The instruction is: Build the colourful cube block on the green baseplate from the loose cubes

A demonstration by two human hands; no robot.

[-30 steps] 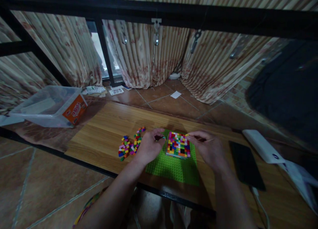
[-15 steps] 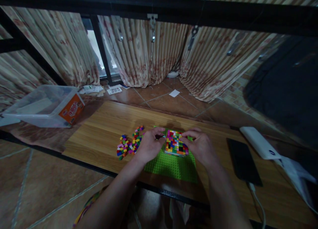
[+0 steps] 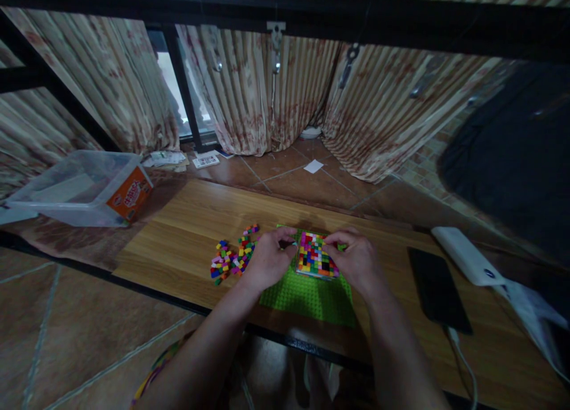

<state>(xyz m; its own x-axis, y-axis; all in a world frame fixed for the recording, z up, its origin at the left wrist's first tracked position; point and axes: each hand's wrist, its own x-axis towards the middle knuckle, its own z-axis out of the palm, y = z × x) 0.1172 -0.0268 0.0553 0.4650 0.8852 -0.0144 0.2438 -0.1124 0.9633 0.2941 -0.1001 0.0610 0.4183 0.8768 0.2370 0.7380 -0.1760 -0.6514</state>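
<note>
Pretty dim shot, honestly. Brightest bit is the strip of window (image 3: 171, 80) at upper left, pale and washed out against the murky curtains (image 3: 289, 101). Soft shadows fall on the green board (image 3: 307, 300) and the surface (image 3: 178, 232) around it. Small glints show on the metal hooks (image 3: 276, 66). Fine detail is soft, so the little blocks (image 3: 316, 258) by the fingers (image 3: 347, 237) smear together (colors hold up okay though). Wide lens stretches things near the edges, and the dark shape (image 3: 512, 178) at right is nearly detail-free.
</note>
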